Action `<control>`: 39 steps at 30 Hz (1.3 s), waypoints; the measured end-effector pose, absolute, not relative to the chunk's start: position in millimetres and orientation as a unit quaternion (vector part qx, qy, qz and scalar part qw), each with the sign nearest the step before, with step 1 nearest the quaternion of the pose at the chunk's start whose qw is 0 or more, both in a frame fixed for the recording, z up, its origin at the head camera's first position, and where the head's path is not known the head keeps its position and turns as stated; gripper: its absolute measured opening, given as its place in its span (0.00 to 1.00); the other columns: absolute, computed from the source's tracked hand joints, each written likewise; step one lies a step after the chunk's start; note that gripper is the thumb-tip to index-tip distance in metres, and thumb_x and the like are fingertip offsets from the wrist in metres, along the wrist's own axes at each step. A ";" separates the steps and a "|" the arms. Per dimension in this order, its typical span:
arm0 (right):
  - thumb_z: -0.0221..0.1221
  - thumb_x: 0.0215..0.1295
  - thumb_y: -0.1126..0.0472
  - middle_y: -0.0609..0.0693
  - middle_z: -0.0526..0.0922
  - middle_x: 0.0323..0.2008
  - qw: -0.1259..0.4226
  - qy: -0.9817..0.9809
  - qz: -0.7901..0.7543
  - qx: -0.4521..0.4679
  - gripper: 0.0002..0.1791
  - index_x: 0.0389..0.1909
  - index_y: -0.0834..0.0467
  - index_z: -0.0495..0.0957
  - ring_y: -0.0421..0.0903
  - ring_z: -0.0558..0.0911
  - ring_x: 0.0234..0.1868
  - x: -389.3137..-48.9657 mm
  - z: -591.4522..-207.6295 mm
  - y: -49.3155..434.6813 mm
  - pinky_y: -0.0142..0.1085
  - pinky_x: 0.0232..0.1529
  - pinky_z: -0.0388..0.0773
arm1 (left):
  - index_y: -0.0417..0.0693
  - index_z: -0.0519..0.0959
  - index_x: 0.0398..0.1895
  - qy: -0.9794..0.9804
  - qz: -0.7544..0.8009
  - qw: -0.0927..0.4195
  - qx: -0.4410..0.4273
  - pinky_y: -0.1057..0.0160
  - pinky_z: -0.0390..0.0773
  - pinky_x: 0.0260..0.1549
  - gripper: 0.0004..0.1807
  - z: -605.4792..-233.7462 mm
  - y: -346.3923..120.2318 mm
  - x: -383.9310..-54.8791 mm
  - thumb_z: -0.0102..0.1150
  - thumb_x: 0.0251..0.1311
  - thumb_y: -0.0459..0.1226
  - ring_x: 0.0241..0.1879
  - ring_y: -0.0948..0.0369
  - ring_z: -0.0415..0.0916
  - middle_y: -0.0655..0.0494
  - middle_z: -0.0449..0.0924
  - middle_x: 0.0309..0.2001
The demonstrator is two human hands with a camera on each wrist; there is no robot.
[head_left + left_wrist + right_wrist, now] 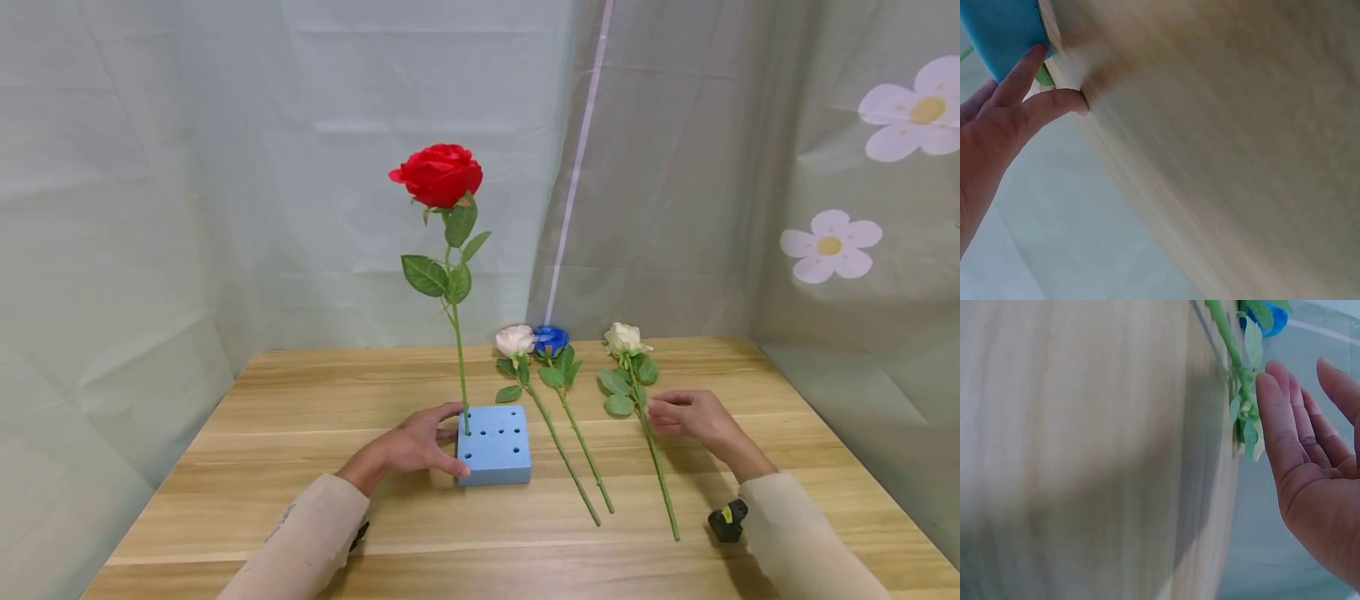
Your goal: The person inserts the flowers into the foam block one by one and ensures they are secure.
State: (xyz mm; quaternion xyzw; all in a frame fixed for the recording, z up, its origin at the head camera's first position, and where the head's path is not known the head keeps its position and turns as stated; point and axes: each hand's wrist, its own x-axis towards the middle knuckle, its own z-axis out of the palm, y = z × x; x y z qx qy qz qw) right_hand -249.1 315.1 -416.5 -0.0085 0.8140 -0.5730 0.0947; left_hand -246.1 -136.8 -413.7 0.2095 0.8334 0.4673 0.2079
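Blue foam block (495, 475) is noted left of centre on the bench (540, 558), with wood left on all sides. By the left hand (420, 442) the block's left side is touched, thumb at the near corner, fingers farther back; the hand is spread wide. Red rose (438, 177) is held upright in a hole near the block's left edge, its bloom raised well above the bench. Right of the block, a narrow gap is left before the stem of the pale pink rose (515, 341); alongside lies the blue rose (552, 340). Both blooms are set close together at the far edge, against the curtain (420, 83). A wider gap is left before the white rose (624, 339), right of centre, stem pointed nearward. The right hand (693, 419) is placed just beside that stem, fingers extended, thumb apart; contact cannot be told.
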 end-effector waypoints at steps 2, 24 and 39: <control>0.59 0.73 0.60 0.66 0.85 0.46 0.095 0.814 -0.573 -0.008 0.28 0.60 0.81 0.68 0.48 0.87 0.41 -249.3 -417.5 317.0 0.39 0.44 0.84 | 0.34 0.55 0.75 0.832 0.470 0.208 0.209 0.46 0.68 0.63 0.57 -414.2 -136.8 -246.1 0.81 0.46 0.38 0.66 0.41 0.68 0.37 0.59 0.73; 0.57 0.72 0.65 0.53 0.85 0.35 0.164 0.806 -0.568 0.027 0.23 0.55 0.82 0.69 0.43 0.85 0.36 -255.8 -424.7 318.3 0.38 0.42 0.84 | 0.37 0.55 0.76 0.842 0.456 0.207 0.202 0.46 0.67 0.64 0.57 -412.4 -135.2 -244.2 0.81 0.46 0.41 0.67 0.42 0.67 0.39 0.59 0.74; 0.62 0.68 0.66 0.49 0.83 0.29 0.172 0.826 -0.535 0.041 0.18 0.49 0.78 0.76 0.41 0.82 0.30 -263.3 -423.7 310.3 0.35 0.35 0.83 | 0.36 0.55 0.76 0.840 0.458 0.207 0.205 0.46 0.68 0.63 0.56 -411.7 -135.2 -244.2 0.81 0.47 0.39 0.66 0.43 0.68 0.38 0.59 0.73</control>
